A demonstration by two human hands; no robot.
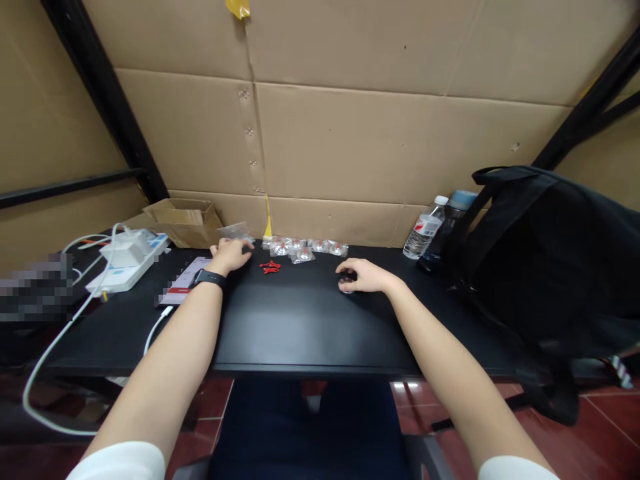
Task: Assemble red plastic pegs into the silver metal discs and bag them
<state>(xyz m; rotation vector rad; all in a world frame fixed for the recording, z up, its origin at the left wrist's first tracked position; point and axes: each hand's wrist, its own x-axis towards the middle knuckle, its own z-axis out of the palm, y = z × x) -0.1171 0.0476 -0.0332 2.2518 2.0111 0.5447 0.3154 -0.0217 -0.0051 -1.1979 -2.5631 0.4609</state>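
Note:
My left hand (231, 255), with a black watch band at the wrist, is at the back left of the black table, its fingers apart. Just behind it lies a clear plastic bag (237, 231); whether the fingertips touch it is hard to see. My right hand (369, 275) is curled around a small round shiny disc (345, 286) on the tabletop, mostly hidden by the fingers. Between the hands, several silvery round pieces in clear wrappers (304, 255) lie along the back. Nearer to me is a small bundle of red cord (271, 267).
A cardboard box (193, 233) and a white power strip (131, 263) with cables stand at the left, near a tablet-like screen (186, 280). At the right are a water bottle (425, 230), a dark bottle (447, 230) and a black backpack (555, 267). Cardboard walls the back.

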